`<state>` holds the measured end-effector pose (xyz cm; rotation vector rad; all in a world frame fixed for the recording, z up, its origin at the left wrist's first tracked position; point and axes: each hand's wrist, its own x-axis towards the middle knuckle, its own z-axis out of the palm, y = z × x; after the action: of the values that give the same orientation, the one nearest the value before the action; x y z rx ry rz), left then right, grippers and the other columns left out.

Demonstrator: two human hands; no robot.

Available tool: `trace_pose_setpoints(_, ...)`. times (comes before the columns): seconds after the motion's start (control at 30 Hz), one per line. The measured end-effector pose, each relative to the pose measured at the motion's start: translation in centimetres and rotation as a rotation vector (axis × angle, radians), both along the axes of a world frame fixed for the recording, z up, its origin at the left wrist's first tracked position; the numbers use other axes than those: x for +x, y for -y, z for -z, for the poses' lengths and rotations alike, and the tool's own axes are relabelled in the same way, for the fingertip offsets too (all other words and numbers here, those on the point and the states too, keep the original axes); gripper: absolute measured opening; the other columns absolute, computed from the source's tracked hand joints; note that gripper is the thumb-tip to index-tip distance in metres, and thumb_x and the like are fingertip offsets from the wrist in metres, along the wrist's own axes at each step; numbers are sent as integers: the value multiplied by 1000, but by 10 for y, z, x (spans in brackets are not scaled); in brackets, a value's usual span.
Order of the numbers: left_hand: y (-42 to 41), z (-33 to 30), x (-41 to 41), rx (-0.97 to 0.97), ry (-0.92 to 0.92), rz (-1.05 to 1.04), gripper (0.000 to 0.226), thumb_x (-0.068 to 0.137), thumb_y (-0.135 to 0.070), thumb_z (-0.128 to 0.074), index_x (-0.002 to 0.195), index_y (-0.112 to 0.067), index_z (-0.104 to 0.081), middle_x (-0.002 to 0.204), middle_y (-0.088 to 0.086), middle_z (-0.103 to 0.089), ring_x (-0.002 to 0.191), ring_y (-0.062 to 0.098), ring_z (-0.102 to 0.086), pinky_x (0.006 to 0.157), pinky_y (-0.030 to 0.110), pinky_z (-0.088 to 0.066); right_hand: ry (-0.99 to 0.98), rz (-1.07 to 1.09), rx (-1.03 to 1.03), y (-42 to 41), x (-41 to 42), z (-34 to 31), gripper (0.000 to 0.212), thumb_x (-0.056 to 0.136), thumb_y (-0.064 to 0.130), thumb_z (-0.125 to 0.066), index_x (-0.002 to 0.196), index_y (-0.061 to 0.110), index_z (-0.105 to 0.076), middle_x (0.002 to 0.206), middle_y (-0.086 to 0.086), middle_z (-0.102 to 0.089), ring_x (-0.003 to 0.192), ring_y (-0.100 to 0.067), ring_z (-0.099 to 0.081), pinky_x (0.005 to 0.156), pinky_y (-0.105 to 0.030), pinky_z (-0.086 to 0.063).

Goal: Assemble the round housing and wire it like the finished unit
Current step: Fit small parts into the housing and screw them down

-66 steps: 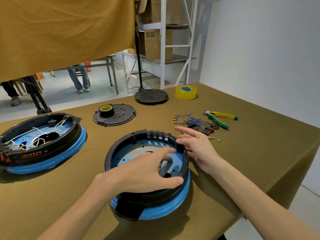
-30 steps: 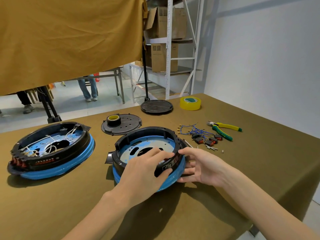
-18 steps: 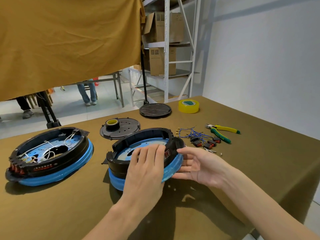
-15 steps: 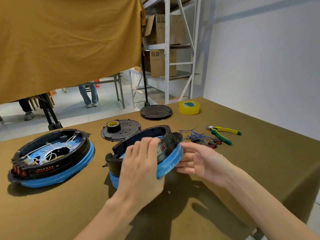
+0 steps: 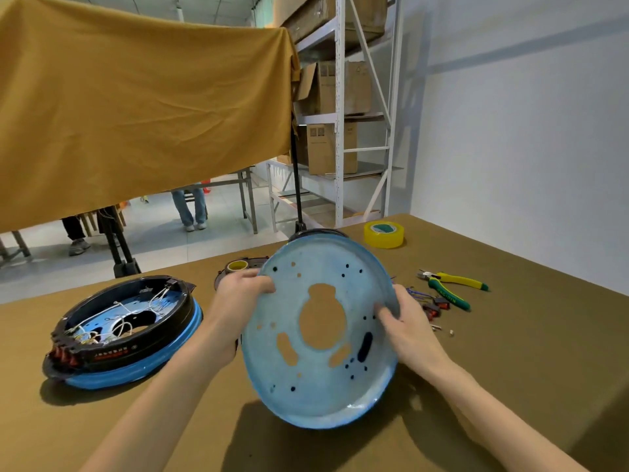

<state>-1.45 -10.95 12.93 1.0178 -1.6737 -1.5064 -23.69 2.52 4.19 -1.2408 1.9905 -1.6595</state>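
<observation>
Hands are gripping the housing (image 5: pixel 320 379) tilted on edge, underside facing the camera: left hand (image 5: pixel 240 294) curling over its upper-left rim, right hand (image 5: pixel 406 321) pinching its right rim. Finished unit (image 5: pixel 126 330) is lying left of the housing, pliers (image 5: pixel 451 289) right.

Your left hand (image 5: pixel 243 289): bare, no glove, ring or watch.
Your right hand (image 5: pixel 410 327): bare likewise.
Your forearms: uncovered, no sleeve in view.

Bare cloth (image 5: pixel 510 362) right of the housing (image 5: pixel 320 338); pliers (image 5: pixel 452 289) beyond
</observation>
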Motion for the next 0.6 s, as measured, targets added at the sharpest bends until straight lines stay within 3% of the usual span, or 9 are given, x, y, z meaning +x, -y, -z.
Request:
trace_pose_setpoints(0.13, 14, 35, 12, 288, 95, 49, 24, 87, -23, -61, 105, -9, -69, 82, 15, -76, 64, 29, -70, 58, 34, -55, -120, 50, 86, -5, -11, -2, 13, 100, 19, -62, 94, 27, -71, 82, 12, -72, 74, -2, -67, 58, -16, -48)
trace_pose_setpoints(0.27, 20, 62, 14, 391, 133, 78, 37, 82, -21, -66, 116, -9, -63, 92, 19, -73, 80, 34, -72, 65, 38, -60, -262, 86, 277, 3, -16, -7, 16, 99, 24, -62, 87, 30, -71, 81, 12, -71, 71, -5, -66, 59, -24, -48)
trace_pose_setpoints(0.33, 22, 69, 13, 413, 154, 74, 34, 83, -22, -68, 114, -10, -62, 85, 18, -74, 79, 34, -73, 69, 40, -62, -232, 55, 347, 6, -19, -7, 19, 99, 31, -62, 84, 29, -71, 75, 10, -70, 65, -5, -64, 59, -24, -46)
trace_pose_setpoints(0.43, 29, 76, 11, 405, 193, 52, 28, 87, -25, -66, 110, -10, -62, 73, 15, -76, 80, 37, -73, 88, 48, -59, 6, 46, 311, 9, -23, -4, 46, 102, 52, -52, 79, 18, -72, 69, 5, -70, 62, -10, -64, 61, -29, -46)
trace_pose_setpoints(0.5, 31, 79, 9, 401, 189, 42, 26, 87, -25, -65, 109, -10, -62, 69, 14, -75, 80, 37, -73, 88, 48, -58, 88, 187, 238, 6, -34, 0, 41, 104, 44, -50, 84, 17, -74, 77, 0, -74, 72, -18, -68, 66, -39, -54)
trace_pose_setpoints(0.6, 32, 83, 6, 393, 180, 25, 26, 87, -25, -63, 108, -10, -62, 69, 14, -76, 80, 37, -72, 87, 47, -58, -174, 344, 380, -9, -57, 16, 17, 99, 18, -56, 92, 23, -71, 98, 1, -74, 90, -22, -69, 80, -41, -57)
